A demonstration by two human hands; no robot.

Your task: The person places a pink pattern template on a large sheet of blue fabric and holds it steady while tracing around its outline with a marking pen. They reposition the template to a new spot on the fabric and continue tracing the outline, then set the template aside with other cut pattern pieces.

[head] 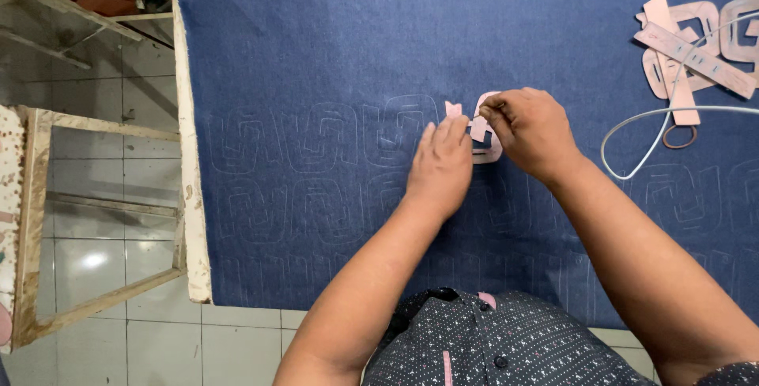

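Pale pink cut-out template (484,134) pressed flat on blue denim (356,54) by left hand (439,166); pinched by right hand (531,129). Pink template pile (696,54) at 2 o'clock.

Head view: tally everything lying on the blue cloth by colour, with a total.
Pink template under the hands: 1
Pink pile of cut-outs at top right: 1 pile, pieces overlap too much to count
White cord: 1
Brown ring: 1
Total: 4
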